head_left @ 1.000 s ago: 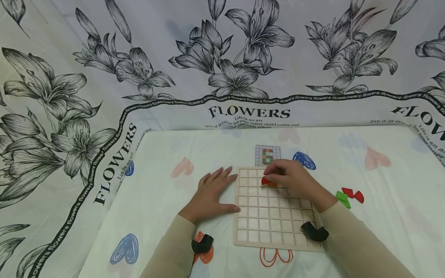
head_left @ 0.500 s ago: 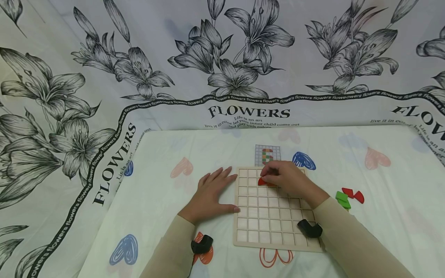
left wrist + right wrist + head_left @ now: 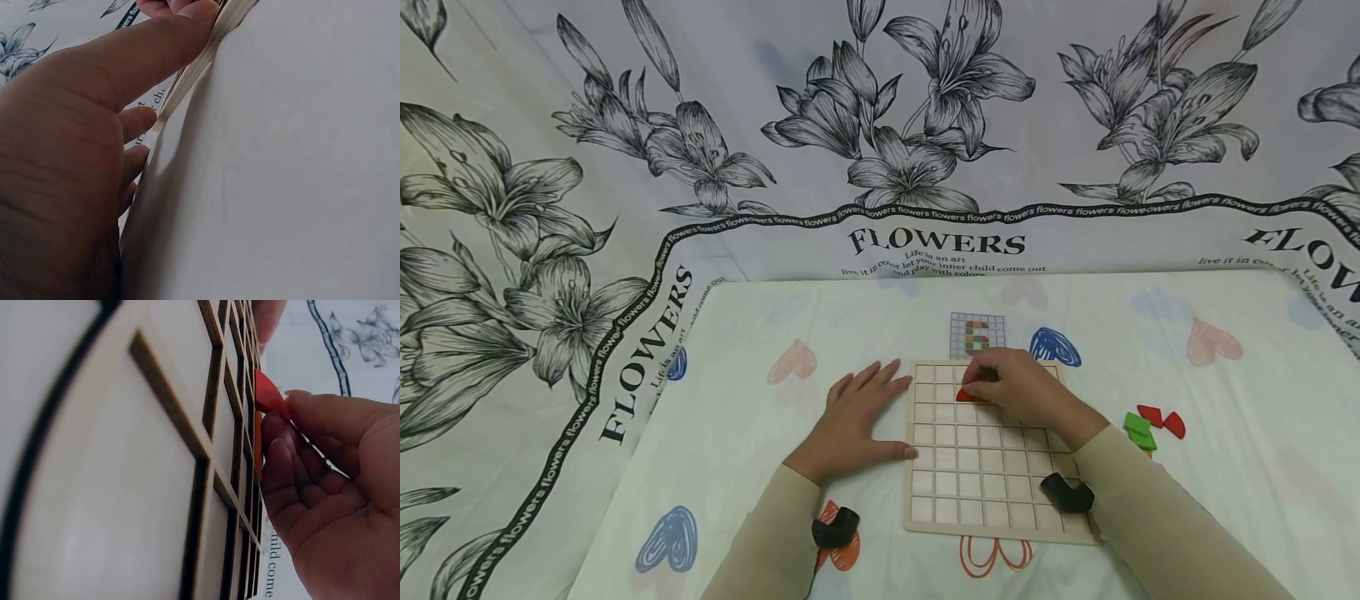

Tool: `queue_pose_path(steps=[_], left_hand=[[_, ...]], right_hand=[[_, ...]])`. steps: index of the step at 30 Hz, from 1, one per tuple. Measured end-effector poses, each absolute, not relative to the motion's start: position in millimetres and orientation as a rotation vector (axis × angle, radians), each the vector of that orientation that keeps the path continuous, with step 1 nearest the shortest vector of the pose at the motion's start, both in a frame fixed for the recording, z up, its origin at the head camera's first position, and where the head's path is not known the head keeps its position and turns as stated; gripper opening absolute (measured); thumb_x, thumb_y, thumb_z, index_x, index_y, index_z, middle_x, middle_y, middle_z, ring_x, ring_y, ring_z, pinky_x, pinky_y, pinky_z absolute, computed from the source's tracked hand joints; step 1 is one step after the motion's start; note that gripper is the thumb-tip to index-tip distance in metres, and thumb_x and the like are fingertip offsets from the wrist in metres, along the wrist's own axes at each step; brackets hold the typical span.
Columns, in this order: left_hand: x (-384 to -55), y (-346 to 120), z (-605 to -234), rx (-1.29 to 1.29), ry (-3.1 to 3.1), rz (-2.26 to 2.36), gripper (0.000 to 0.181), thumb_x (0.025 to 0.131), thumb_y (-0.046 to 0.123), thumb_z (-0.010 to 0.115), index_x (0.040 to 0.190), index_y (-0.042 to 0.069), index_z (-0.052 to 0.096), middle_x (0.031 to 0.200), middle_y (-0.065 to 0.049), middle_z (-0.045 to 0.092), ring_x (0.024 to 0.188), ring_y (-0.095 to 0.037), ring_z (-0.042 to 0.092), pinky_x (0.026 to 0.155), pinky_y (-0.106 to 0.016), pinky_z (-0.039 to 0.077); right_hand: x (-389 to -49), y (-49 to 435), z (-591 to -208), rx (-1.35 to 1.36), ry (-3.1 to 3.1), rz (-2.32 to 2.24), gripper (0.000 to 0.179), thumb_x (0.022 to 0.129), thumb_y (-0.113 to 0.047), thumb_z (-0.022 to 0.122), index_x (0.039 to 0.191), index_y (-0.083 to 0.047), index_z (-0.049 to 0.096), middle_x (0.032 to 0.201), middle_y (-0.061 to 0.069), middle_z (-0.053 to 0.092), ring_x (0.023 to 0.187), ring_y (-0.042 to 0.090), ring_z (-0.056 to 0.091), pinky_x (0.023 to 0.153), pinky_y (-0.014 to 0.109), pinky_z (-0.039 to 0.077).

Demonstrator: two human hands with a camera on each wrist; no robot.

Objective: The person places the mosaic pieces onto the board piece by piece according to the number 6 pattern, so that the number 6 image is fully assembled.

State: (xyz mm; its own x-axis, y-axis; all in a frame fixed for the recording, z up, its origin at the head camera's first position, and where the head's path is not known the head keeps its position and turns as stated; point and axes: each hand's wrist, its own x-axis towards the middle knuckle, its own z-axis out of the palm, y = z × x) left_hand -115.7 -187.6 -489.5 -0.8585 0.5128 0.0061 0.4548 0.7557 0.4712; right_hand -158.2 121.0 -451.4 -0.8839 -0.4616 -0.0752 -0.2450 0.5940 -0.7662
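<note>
A wooden grid board lies on the cloth-covered table, divided into small square cells. Over its upper part, my right hand pinches a small red tile between thumb and fingertips. The right wrist view shows this red tile with a curved edge, tilted against the grid. Just beneath it, an orange tile sits in the board, partly hidden by the fingers. My left hand touches the board's left edge, thumb and fingers spread straight. In the left wrist view its thumb rests on the wooden rim.
Behind the board lies a pattern card with a coloured figure on a grid. Right of the board are green tiles, a red tile and a red quarter-round tile. A flower-printed cloth hangs at the back.
My right hand has shifted slightly left with the red tile, then stayed nearly still over the same cells. The left hand and board have not moved.
</note>
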Motion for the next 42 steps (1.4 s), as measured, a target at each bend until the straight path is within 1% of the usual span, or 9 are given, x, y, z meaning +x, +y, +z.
queue_pose_path(steps=[7,13,19,23,26,27,33,39,42], left_hand=[[-115.2,-187.2,-488.8,0.781,2.821,0.715,0.101,0.087,0.079,0.073,0.171,0.032,0.040,0.180,0.010,0.021,0.165,-0.015,0.008,0.127,-0.054,0.005],[-114.9,-186.9,-486.6,0.782,2.822,0.711,0.100,0.088,0.078,0.074,0.171,0.032,0.040,0.180,0.010,0.021,0.165,-0.015,0.008,0.127,-0.053,0.005],[-114.8,-186.8,-486.8,0.784,2.825,0.712,0.100,0.088,0.077,0.074,0.171,0.032,0.040,0.180,0.010,0.021,0.165,-0.015,0.008,0.127,-0.054,0.006],[-115.3,-186.4,-486.2,0.781,2.822,0.702,0.100,0.088,0.078,0.073,0.171,0.033,0.039,0.180,0.011,0.019,0.165,-0.014,0.007,0.127,-0.053,0.005],[-115.4,-186.1,-485.2,0.779,2.818,0.703,0.100,0.088,0.078,0.073,0.171,0.033,0.039,0.180,0.011,0.019,0.165,-0.015,0.008,0.127,-0.053,0.004],[-115.3,-185.9,-484.8,0.779,2.817,0.707,0.100,0.088,0.077,0.073,0.171,0.033,0.039,0.180,0.011,0.019,0.165,-0.016,0.008,0.127,-0.053,0.004],[-114.7,-185.7,-483.8,0.782,2.819,0.707,0.099,0.088,0.075,0.075,0.170,0.031,0.041,0.180,0.010,0.021,0.165,-0.016,0.009,0.127,-0.054,0.006],[-113.4,-186.1,-483.6,0.768,2.819,0.702,0.099,0.088,0.076,0.075,0.171,0.032,0.041,0.179,0.011,0.021,0.165,-0.015,0.009,0.127,-0.055,0.006],[-112.9,-186.2,-483.9,0.765,2.819,0.706,0.099,0.088,0.075,0.075,0.170,0.031,0.041,0.179,0.010,0.021,0.165,-0.015,0.008,0.127,-0.055,0.007]], right_hand=[[-156.0,121.5,-450.5,-0.591,2.557,-1.203,0.005,0.106,-0.016,0.075,0.101,-0.017,0.078,0.095,-0.006,0.069,0.087,0.015,0.065,0.082,0.043,0.054],[-154.4,120.7,-447.5,-0.606,2.536,-1.221,0.008,0.107,-0.018,0.073,0.101,-0.017,0.078,0.092,-0.004,0.072,0.084,0.015,0.066,0.081,0.043,0.053],[-154.2,120.9,-447.2,-0.612,2.521,-1.240,0.007,0.107,-0.018,0.072,0.104,-0.015,0.078,0.092,-0.003,0.072,0.084,0.017,0.065,0.080,0.043,0.053],[-153.8,119.9,-448.1,-0.607,2.513,-1.262,0.016,0.110,-0.028,0.069,0.108,-0.015,0.078,0.090,-0.003,0.070,0.082,0.020,0.062,0.076,0.042,0.052],[-152.6,119.8,-447.3,-0.596,2.505,-1.290,0.027,0.113,-0.037,0.064,0.113,-0.014,0.078,0.092,0.000,0.069,0.085,0.022,0.061,0.076,0.044,0.052],[-152.0,120.1,-446.9,-0.585,2.499,-1.303,0.030,0.113,-0.039,0.061,0.115,-0.013,0.077,0.094,0.001,0.070,0.087,0.023,0.061,0.079,0.044,0.052],[-148.8,123.2,-441.9,-0.582,2.409,-1.443,0.041,0.118,-0.037,0.047,0.128,-0.005,0.071,0.111,0.006,0.074,0.101,0.026,0.068,0.094,0.052,0.053],[-144.4,127.3,-436.4,-0.587,2.254,-1.562,0.053,0.121,-0.038,0.034,0.141,0.002,0.063,0.121,0.015,0.072,0.110,0.034,0.069,0.095,0.054,0.056],[-141.2,130.5,-434.0,-0.585,2.222,-1.575,0.058,0.121,-0.040,0.029,0.146,0.001,0.060,0.124,0.017,0.072,0.114,0.037,0.069,0.097,0.053,0.056]])
